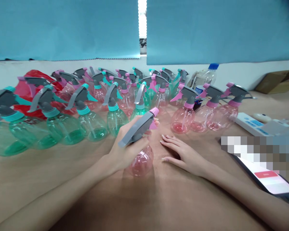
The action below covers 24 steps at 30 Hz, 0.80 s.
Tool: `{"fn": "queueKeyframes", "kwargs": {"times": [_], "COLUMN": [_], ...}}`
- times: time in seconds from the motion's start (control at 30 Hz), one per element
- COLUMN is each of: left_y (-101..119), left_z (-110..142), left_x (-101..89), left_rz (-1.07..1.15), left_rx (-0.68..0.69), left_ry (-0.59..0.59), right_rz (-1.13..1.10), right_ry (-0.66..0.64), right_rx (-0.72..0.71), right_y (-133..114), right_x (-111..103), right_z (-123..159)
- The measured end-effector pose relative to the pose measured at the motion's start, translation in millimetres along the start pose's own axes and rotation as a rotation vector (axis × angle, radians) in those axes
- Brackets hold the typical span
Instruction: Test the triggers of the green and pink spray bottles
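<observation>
My left hand (128, 146) is wrapped round the neck of a pink spray bottle (142, 162) with a grey and pink trigger head. The bottle is near the middle of the table, its nozzle pointing away to the right; whether its base touches the table I cannot tell. Flat on the table to its right lies my right hand (183, 152), fingers stretched out and holding nothing. Just beyond my hands stand a green spray bottle (117, 120) and a pink spray bottle (182, 120), each in a row of similar bottles.
Several more spray bottles crowd the back, beside a red plastic bag (36, 109). A blue-capped clear bottle (209, 75) stands behind them. To the right are a white power strip (251, 124), a lit phone (267, 179) and a cardboard box (276, 81). Blue blinds (62, 29) hang behind.
</observation>
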<state>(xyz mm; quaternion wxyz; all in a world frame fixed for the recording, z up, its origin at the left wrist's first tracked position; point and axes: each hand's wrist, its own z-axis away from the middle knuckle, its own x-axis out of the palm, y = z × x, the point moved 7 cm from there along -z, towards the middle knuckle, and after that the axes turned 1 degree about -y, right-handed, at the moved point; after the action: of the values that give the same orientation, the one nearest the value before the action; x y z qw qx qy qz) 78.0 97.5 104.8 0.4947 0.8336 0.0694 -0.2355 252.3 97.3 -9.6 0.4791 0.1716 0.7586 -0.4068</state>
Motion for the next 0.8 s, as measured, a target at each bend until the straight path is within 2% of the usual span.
{"fn": "queueKeyframes", "kwargs": {"times": [0.1, 0.23, 0.8], "left_y": [0.7, 2.6, 3.5], "left_z": [-0.3, -1.2, -1.0], "left_x": [2.4, 0.9, 1.5], "left_rz": [-0.014, -0.056, -0.010], "left_rx": [0.006, 0.007, 0.032], "left_ry": [-0.029, -0.004, -0.015], "right_rz": [-0.012, -0.021, -0.026], "right_ry": [0.013, 0.014, 0.017], "right_rx": [-0.001, -0.003, -0.003], "right_y": [0.5, 0.2, 0.2], "right_x": [-0.4, -0.4, -1.0], "right_z": [-0.1, -0.4, -0.7]}}
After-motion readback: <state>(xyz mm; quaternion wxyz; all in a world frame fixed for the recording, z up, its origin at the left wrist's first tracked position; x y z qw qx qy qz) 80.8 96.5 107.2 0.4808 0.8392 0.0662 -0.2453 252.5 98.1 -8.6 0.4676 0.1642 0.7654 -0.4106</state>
